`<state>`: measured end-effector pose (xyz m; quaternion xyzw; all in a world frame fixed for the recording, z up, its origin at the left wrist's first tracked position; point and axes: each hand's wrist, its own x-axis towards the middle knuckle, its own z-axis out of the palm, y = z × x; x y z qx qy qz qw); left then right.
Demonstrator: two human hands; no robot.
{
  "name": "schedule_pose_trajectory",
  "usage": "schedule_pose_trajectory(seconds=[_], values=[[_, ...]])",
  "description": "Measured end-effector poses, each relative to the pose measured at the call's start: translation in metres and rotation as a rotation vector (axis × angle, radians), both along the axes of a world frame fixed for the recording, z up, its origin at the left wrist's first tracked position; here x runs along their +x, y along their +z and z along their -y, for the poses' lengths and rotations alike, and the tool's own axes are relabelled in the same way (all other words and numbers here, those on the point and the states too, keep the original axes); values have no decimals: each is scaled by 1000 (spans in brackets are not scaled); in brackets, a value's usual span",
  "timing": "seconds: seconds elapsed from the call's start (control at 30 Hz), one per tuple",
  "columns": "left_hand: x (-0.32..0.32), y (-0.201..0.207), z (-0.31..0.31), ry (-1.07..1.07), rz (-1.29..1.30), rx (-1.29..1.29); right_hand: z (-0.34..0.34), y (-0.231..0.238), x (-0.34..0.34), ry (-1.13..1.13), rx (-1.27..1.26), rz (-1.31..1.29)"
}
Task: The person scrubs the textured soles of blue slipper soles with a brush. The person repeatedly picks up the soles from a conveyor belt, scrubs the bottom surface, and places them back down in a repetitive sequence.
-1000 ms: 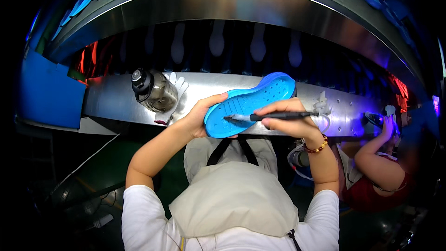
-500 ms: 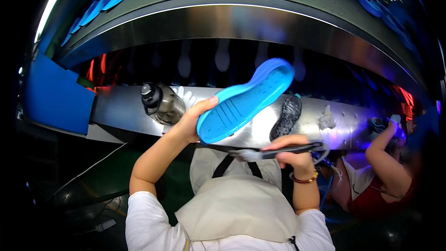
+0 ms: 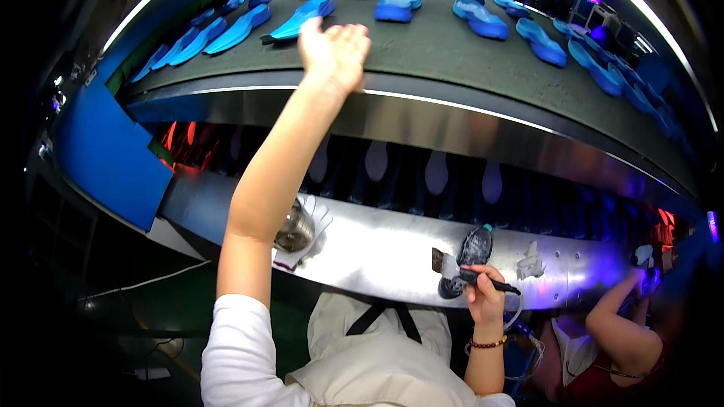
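Note:
My left hand [image 3: 335, 53] is stretched far forward over the green belt [image 3: 422, 60], open with its fingers spread. Just beyond its thumb lies a blue shoe sole [image 3: 305, 16]; whether the thumb touches it I cannot tell. My right hand [image 3: 486, 298] is closed round the black handle of a flat brush [image 3: 446, 264], its dark bristles pointing left. A clear tube runs from the handle's end. Behind the brush, on the metal ledge [image 3: 377, 249], rests a dark speckled sole-shaped piece [image 3: 477, 243], partly hidden by brush and hand.
Several more blue soles [image 3: 479, 19] lie spread over the belt. Below it, pale sole shapes [image 3: 437, 172] show in a dark opening. A bottle [image 3: 294, 232] and white glove [image 3: 317, 220] sit by my left forearm. A crumpled pale piece [image 3: 532, 262] lies right; a co-worker's arm [image 3: 615, 316] is beyond.
My left hand has let go of the blue sole and moved forward and up over the belt. The brush in my right hand now stands over the ledge near the dark piece. The view has tilted up.

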<state>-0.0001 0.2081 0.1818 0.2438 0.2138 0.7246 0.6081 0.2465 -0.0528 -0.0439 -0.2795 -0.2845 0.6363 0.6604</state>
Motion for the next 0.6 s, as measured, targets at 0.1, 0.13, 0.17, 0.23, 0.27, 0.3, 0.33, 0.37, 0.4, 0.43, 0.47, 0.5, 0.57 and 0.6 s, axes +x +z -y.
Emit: schedule_pose_trajectory(seconds=[0.1,0.13,0.17,0.23,0.27,0.3,0.33,0.37,0.4,0.43,0.47,0.5,0.57,0.6], values=[[34,13,-35,-28,-929,45,1,-7,9,-34,-59,-17],[35,15,-59,176,-1170,123,0,-9,9,-36,-60,-1],[39,12,-83,374,-1400,198,0,-12,9,-47,-73,19],[42,2,-114,864,-1704,451,3,-15,10,-29,-88,62],[34,-6,-124,986,-2000,490,3,-15,10,-33,-82,88],[30,-14,-129,695,-2284,318,3,-17,8,-41,-87,110],[35,-15,-126,634,-2322,263,5,-19,9,-57,-118,148],[38,-14,-123,573,-2361,205,3,-26,11,-75,-136,129],[37,-11,-114,698,-2407,276,2,-24,11,-70,-164,86],[36,-5,-108,852,-2442,362,-3,-22,10,-65,-170,37],[26,-12,-106,992,-2387,533,-4,-22,7,-86,-175,37],[16,-17,-103,1138,-2313,695,-6,-21,4,-100,-172,40],[33,3,-58,989,-2397,814,-6,-20,6,-127,-168,54],[37,6,-37,1002,-2379,807,-5,-18,7,-144,-174,42]])
